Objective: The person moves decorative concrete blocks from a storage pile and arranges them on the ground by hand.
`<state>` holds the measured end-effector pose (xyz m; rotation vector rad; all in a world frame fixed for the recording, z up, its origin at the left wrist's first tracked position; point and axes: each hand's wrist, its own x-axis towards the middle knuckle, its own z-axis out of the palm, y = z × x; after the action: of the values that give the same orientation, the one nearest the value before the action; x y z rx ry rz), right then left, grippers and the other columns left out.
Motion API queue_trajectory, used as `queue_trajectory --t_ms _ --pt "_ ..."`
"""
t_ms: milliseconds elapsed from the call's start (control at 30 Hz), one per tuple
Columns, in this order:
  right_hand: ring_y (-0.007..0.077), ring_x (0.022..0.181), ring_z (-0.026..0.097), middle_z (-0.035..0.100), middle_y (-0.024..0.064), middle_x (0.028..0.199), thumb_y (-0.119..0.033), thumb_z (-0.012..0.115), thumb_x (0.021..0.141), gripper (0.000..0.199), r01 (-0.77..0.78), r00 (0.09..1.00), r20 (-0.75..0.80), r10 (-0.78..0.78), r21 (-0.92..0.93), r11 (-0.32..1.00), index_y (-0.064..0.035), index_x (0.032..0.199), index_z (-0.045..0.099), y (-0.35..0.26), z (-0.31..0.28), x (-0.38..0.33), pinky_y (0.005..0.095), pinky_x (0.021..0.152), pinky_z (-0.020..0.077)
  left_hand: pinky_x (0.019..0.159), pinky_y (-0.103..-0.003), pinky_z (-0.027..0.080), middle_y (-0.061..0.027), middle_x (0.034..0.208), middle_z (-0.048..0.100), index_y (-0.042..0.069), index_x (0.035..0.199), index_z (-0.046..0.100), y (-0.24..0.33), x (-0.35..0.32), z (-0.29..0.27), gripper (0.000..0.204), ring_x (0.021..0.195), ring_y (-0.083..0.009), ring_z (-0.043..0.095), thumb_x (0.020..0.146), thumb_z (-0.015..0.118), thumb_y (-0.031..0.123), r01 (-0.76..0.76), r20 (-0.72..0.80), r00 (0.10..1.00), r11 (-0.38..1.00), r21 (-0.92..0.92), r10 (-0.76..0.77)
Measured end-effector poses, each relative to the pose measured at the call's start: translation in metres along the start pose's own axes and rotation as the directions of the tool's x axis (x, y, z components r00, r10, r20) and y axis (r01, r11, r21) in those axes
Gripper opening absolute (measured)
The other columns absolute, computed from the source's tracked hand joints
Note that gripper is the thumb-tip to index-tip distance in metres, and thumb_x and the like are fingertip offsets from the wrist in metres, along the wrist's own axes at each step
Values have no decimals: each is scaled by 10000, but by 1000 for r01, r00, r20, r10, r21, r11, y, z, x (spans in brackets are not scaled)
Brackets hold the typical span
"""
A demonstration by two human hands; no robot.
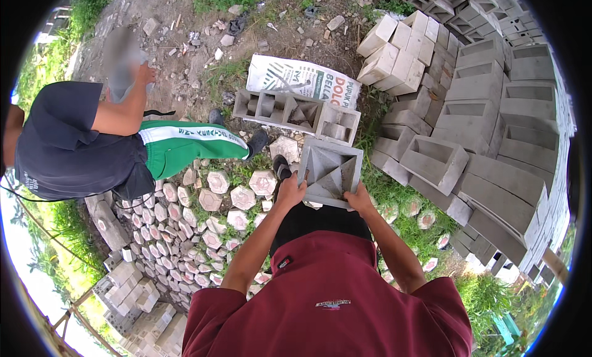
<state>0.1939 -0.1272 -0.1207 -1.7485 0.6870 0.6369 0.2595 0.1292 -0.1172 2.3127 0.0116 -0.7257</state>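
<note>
Between my two hands is a grey square concrete vent block [316,166] with a triangular pattern inside its frame. My left hand [291,190] grips its left edge, and my right hand [359,199] its lower right side. Just beyond it a similar vent block [338,133] stands on the ground. Further left, more vent blocks [277,98] continue that row, set against a printed white sack [320,79] lying flat. My foot [282,167] shows left of the held block.
Stacked hollow concrete blocks [468,104] rise on the right. At left, a person in green trousers [191,141] bends over. Hexagonal pavers [243,198] cover grassy ground below them. Pale blocks [126,289] are piled at lower left.
</note>
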Motion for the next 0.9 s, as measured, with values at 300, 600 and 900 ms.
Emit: queue_trajectory --t_ms 300,600,900 --pt "379 1104 583 592 267 1171 -128 632 723 784 77 994 -83 -75 25 997 -8 1426 306 -44 98 16 413 961 446 800 -534 488 -303 909 645 11 1253 497 -59 26 -77 486 869 -463 624 819 593 204 33 -2 999 999 -11 -33" --pt "439 979 626 627 313 1043 -203 634 723 754 20 995 -92 -32 -129 991 -55 1403 342 -113 205 40 461 852 502 804 -520 497 -314 905 640 -45 1230 511 -145 51 -166 532 875 -455 632 768 636 188 44 -42 998 997 64 -42" --pt "335 682 665 643 271 959 -166 642 732 740 214 974 -56 -218 -70 974 -11 1391 344 -129 281 39 401 614 540 817 -532 483 -305 935 639 -30 1195 527 -212 22 -220 497 900 -463 621 753 627 172 57 -142 989 995 87 -44"
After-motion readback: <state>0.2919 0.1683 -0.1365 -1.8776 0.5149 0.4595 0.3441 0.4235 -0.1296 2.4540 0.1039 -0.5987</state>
